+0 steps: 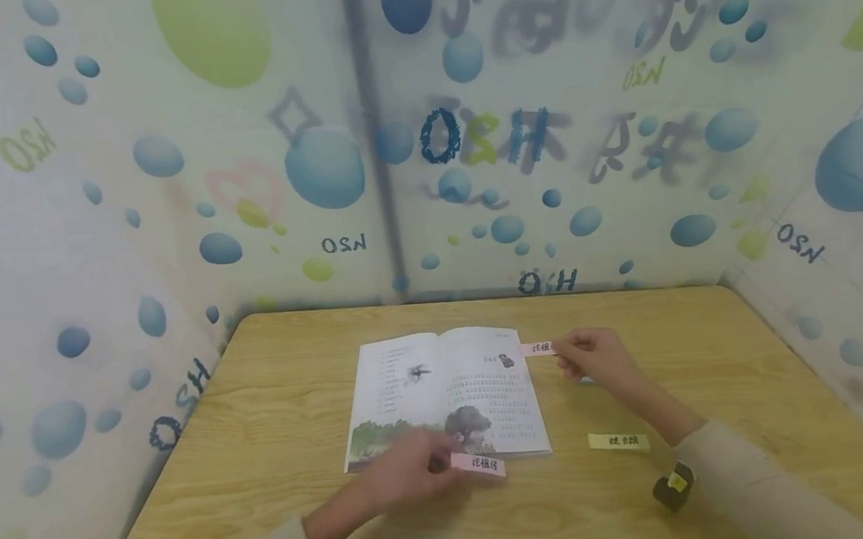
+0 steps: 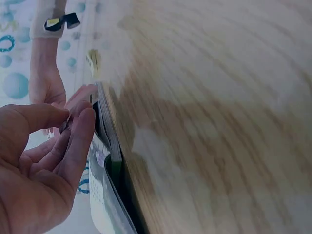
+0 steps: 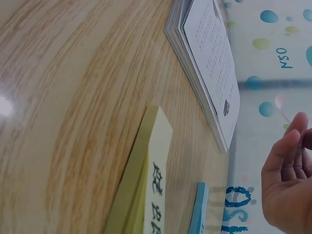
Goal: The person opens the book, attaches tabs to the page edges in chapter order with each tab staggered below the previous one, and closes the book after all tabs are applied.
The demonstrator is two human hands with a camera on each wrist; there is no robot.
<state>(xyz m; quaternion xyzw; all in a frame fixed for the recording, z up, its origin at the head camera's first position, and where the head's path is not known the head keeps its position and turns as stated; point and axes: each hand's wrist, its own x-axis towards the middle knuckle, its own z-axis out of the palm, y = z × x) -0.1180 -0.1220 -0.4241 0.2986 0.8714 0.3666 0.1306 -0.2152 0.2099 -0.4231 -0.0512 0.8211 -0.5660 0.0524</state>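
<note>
An open book (image 1: 485, 391) with printed text and tree pictures lies on the wooden table. My left hand (image 1: 408, 476), over the book's lower edge, pinches a pink paper strip (image 1: 483, 465) with handwriting on it. Past the book's upper right edge, my right hand (image 1: 599, 364) pinches a second pink strip (image 1: 536, 349), also handwritten, whose left end meets the page edge. In the left wrist view, thumb and fingers of the left hand (image 2: 44, 151) come together at the pink paper (image 2: 80, 95). The right hand (image 3: 287, 180) shows with bent fingers in its wrist view.
A yellow sticky-note pad (image 1: 619, 442) with writing lies right of the book. Partly hidden below the right hand is a blue pad (image 3: 197, 209). The wooden table (image 1: 260, 398) meets patterned walls (image 1: 582, 167) at the back and sides.
</note>
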